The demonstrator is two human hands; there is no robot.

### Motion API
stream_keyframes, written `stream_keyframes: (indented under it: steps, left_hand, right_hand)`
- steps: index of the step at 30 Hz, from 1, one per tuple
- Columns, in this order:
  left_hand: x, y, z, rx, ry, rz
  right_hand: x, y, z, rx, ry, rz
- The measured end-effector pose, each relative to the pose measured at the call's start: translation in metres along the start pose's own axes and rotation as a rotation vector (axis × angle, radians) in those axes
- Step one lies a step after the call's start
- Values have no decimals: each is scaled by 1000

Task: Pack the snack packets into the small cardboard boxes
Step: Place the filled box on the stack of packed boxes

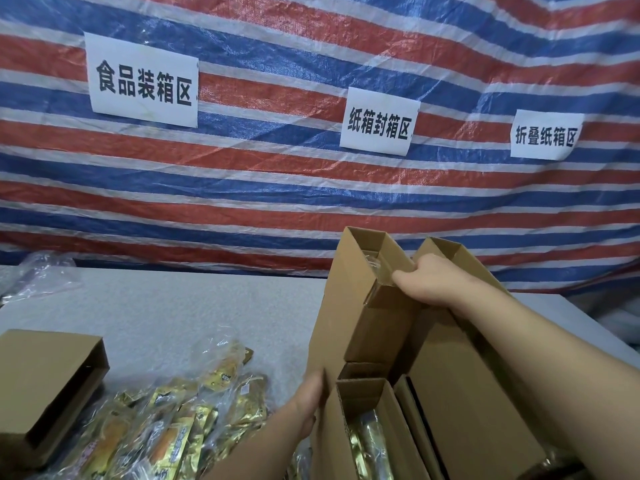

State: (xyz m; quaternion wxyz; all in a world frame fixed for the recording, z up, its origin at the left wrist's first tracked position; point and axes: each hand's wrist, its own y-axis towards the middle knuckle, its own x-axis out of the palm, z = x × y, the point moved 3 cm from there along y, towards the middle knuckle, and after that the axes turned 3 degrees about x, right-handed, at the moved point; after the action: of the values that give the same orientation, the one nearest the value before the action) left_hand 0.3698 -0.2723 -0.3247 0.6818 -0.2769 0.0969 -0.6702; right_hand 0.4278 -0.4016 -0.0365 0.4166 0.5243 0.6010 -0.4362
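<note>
While the right hand [433,282] curls over the top edge of an open cardboard box [374,306], the left hand [311,403] presses flat-fingered against its near left wall. Snack packets [166,427] lie heaped on the table [190,306], left of it.

Both forearms were bare to the frame edge, with no sleeves visible. The left hand [310,407] and right hand [433,282] wore no gloves, rings or watches.

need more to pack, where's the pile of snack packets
In the head view the snack packets lie heaped at lower left on the grey table, between the cardboard box lying on its side and the left hand.
</note>
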Motion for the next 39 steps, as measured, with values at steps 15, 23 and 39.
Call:
stream_keyframes:
  steps: [15,23,39]
  left_hand:
    - [-3,7,2,-29,-31,77]
    - [-4,17,-2,-19,-22,96]
    - [1,26,-8,78,-26,63]
  right_hand:
    - [11,-19,-25,-67,-40,-13]
    - [14,-23,-25,-77,-66,6]
    - [12,-16,-7,-52,-77,81]
